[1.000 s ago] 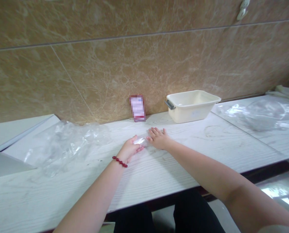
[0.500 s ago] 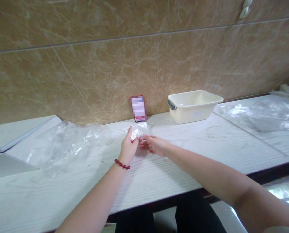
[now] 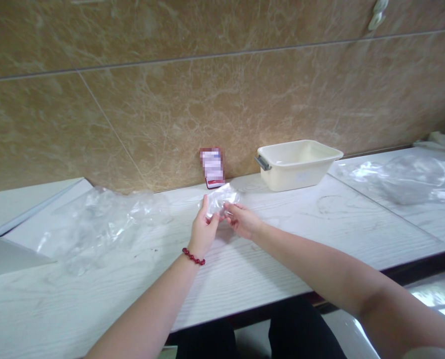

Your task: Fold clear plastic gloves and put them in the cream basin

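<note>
A small clear plastic bag [image 3: 221,196] is held between both hands above the white table [image 3: 252,279]. My left hand [image 3: 203,227] grips its left side, thumb pressed against it, with a red bead bracelet on the wrist. My right hand [image 3: 242,220] pinches its lower right part with closed fingertips. The film is shiny and creased; whether anything lies inside, I cannot tell. Just behind the bag, a blurred-out phone-like thing with a red edge [image 3: 213,168] leans against the wall.
A cream plastic bin [image 3: 295,172] with a grey handle stands back right. Crumpled clear plastic [image 3: 110,219] lies left, beside an open white box [image 3: 31,209]. More clear plastic [image 3: 413,174] covers the far right. A brown marble-patterned wall [image 3: 170,114] rises along the table's back.
My left hand has shifted slightly right. The right fingers, looser before, now pinch the bag higher up, and more of the bag shows, spread wider toward the right.
</note>
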Motion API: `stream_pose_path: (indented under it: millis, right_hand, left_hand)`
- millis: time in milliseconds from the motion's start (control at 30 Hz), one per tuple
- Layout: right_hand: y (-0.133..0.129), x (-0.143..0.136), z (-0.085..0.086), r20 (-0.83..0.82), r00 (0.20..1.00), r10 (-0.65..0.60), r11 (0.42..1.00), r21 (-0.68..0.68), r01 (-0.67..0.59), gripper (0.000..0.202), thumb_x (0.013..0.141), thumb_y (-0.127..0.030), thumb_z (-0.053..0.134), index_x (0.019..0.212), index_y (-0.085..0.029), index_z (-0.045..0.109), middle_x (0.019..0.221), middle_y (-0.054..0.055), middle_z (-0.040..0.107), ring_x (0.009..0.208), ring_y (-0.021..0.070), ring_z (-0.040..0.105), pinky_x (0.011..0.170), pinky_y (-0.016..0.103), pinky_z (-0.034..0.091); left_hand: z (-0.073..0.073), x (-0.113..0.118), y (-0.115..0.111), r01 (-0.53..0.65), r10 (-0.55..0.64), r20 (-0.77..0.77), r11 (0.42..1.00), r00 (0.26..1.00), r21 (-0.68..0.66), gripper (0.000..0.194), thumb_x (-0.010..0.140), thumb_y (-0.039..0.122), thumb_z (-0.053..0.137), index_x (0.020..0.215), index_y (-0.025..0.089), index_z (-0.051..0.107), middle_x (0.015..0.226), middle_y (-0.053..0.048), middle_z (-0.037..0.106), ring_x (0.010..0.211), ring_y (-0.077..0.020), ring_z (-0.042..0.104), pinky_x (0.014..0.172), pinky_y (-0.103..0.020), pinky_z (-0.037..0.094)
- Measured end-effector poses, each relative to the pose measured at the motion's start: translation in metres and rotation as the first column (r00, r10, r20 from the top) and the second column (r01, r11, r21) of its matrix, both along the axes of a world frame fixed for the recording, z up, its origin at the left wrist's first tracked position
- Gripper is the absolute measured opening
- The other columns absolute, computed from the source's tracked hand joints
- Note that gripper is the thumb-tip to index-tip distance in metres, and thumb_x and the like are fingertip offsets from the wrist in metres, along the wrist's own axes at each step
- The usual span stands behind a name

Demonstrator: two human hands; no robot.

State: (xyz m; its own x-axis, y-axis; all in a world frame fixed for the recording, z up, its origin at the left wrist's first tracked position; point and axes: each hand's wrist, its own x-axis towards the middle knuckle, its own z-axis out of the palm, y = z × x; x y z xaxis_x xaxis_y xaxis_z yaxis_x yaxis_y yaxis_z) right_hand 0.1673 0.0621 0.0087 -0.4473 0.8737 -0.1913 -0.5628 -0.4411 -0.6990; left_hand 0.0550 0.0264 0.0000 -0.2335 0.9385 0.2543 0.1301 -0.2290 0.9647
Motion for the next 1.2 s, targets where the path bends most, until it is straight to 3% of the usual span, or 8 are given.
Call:
stream_pose_path:
  millis: [233, 433, 667, 767, 900, 1067, 1133, 1200]
  right_hand:
    - [0.009, 0.000, -0.002, -0.052, 0.991, -0.123, 0.992, 0.011, 0.123, 0.013, 0.065, -0.016, 0.061, 0.073, -0.018, 0.052, 0.064, -0.006, 0.054, 0.050, 0.0020, 0.050, 0.050, 0.013, 0.046]
    - [0.017, 0.008, 0.003, -0.058, 0.973, -0.223, 0.971, 0.071, 0.227, 0.016, 0.065, -0.014, 0.059, 0.077, -0.021, 0.051, 0.067, -0.008, 0.055, 0.044, 0.0005, 0.045, 0.058, 0.019, 0.050]
    - [0.030, 0.024, 0.013, 0.007, 0.938, -0.347, 0.897, 0.293, 0.330, 0.023, 0.062, -0.026, 0.063, 0.081, -0.021, 0.050, 0.080, -0.003, 0.059, 0.061, 0.0080, 0.057, 0.065, 0.028, 0.050]
    - [0.045, 0.046, 0.036, -0.003, 0.887, -0.462, 0.806, 0.416, 0.422, 0.023, 0.063, -0.028, 0.061, 0.082, -0.022, 0.050, 0.080, -0.003, 0.060, 0.060, 0.0078, 0.058, 0.064, 0.028, 0.050]
    - [0.079, 0.097, 0.094, 0.068, 0.806, -0.588, 0.707, 0.527, 0.471, 0.014, 0.069, -0.025, 0.057, 0.080, -0.021, 0.050, 0.078, -0.002, 0.059, 0.059, 0.0069, 0.057, 0.060, 0.025, 0.050]
    - [0.130, 0.168, 0.158, 0.481, 0.526, -0.702, 0.696, 0.621, 0.361, 0.007, 0.074, -0.015, 0.050, 0.081, -0.015, 0.053, 0.066, -0.001, 0.053, 0.052, 0.0047, 0.052, 0.056, 0.024, 0.050]
    - [0.146, 0.188, 0.166, 0.648, 0.318, -0.693, 0.721, 0.623, 0.303, 0.006, 0.074, -0.013, 0.050, 0.079, -0.014, 0.054, 0.059, -0.002, 0.048, 0.047, 0.0033, 0.048, 0.053, 0.022, 0.049]
    - [0.158, 0.202, 0.164, 0.740, 0.238, -0.629, 0.775, 0.572, 0.269, 0.002, 0.071, -0.012, 0.053, 0.073, -0.012, 0.055, 0.054, -0.002, 0.046, 0.045, 0.0036, 0.045, 0.050, 0.022, 0.048]
  left_hand:
    - [-0.001, 0.001, -0.001, 0.037, -0.036, -0.010, 0.999, 0.999, 0.035, 0.067, 0.070, 0.020, 0.054, 0.129, 0.025, 0.021, 0.112, -0.004, 0.053, 0.080, -0.0128, 0.058, 0.069, -0.023, 0.049]
    - [-0.004, -0.006, 0.005, 0.071, -0.079, 0.078, 0.992, 0.994, 0.106, 0.064, 0.074, 0.024, 0.051, 0.129, 0.028, 0.018, 0.136, -0.003, 0.018, 0.110, -0.0186, 0.041, 0.079, -0.023, 0.043]
    - [-0.010, -0.017, 0.016, 0.092, -0.104, 0.109, 0.990, 0.989, 0.108, 0.058, 0.078, 0.023, 0.045, 0.129, 0.027, 0.017, 0.135, -0.006, 0.022, 0.113, -0.0185, 0.038, 0.082, -0.028, 0.042]
    - [-0.016, -0.021, 0.022, 0.065, -0.066, 0.075, 0.998, 0.995, 0.020, 0.059, 0.077, 0.019, 0.045, 0.129, 0.024, 0.017, 0.130, -0.010, 0.031, 0.109, -0.0176, 0.042, 0.086, -0.031, 0.039]
    - [-0.022, -0.023, 0.029, 0.045, -0.043, 0.030, 0.997, 0.999, -0.062, 0.056, 0.075, 0.015, 0.045, 0.127, 0.018, 0.023, 0.121, -0.013, 0.041, 0.105, -0.0170, 0.046, 0.088, -0.034, 0.037]
    - [-0.020, -0.021, 0.030, 0.026, -0.028, -0.031, 0.998, 0.999, -0.064, 0.050, 0.073, 0.013, 0.046, 0.121, 0.017, 0.031, 0.113, -0.012, 0.047, 0.101, -0.0155, 0.048, 0.087, -0.033, 0.037]
    - [-0.017, -0.020, 0.029, 0.023, -0.028, -0.065, 0.997, 0.998, -0.078, 0.047, 0.072, 0.014, 0.047, 0.118, 0.016, 0.035, 0.111, -0.012, 0.049, 0.098, -0.0151, 0.050, 0.086, -0.032, 0.038]
    - [-0.015, -0.020, 0.028, 0.019, -0.027, -0.083, 0.996, 0.996, -0.090, 0.045, 0.071, 0.015, 0.048, 0.115, 0.015, 0.037, 0.109, -0.011, 0.050, 0.096, -0.0150, 0.051, 0.086, -0.032, 0.038]
